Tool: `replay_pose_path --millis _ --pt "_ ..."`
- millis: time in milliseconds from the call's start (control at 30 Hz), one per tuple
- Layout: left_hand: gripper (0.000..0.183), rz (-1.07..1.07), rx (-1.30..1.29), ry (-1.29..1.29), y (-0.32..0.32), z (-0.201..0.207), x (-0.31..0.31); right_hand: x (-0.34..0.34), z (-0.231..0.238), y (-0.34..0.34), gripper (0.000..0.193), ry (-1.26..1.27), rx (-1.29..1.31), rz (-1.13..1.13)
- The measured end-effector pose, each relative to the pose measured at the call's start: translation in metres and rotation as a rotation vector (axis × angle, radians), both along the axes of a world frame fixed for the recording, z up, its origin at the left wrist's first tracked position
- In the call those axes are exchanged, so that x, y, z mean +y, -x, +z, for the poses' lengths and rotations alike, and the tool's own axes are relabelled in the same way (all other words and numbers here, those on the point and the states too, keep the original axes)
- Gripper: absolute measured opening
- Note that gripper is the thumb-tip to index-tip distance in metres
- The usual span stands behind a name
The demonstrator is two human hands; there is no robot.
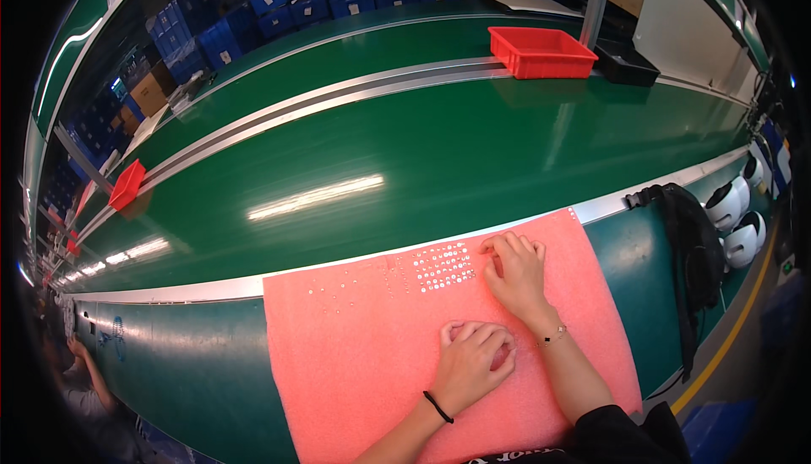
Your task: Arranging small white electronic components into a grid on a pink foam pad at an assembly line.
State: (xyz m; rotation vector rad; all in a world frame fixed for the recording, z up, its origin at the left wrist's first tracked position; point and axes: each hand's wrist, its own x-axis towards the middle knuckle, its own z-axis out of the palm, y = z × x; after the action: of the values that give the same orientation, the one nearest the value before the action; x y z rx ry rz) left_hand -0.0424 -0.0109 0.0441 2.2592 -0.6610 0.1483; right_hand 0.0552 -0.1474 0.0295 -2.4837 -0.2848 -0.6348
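A pink foam sheet lies in front of me. Close rows of small shiny round pieces sit near its far edge, with more loose little pieces scattered to their left. My right hand is at the right end of the rows, thumb and forefinger drawn together; whatever may be between the fingertips is too small to make out. Nearer to me, my left hand rests on the foam with its fingers curled inward. Its palm side is hidden, so any contents cannot be seen.
Beyond the foam runs a green conveyor belt with a metal edge. A red bin and a black tray stand at the far right, another red bin far left. A black bag hangs right. A person sits at left.
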Motion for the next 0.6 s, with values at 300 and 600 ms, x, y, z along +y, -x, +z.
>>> replay_pose_path --millis 300,600 --pt "0.016 -0.007 0.010 -0.010 0.0000 -0.0003 0.0011 0.0000 0.0020 0.0009 0.012 -0.074 0.008 -0.002" --pt "0.015 -0.010 0.014 -0.010 -0.0002 0.0007 0.0011 0.0017 0.0011 0.0004 0.011 -0.040 -0.007 -0.002"
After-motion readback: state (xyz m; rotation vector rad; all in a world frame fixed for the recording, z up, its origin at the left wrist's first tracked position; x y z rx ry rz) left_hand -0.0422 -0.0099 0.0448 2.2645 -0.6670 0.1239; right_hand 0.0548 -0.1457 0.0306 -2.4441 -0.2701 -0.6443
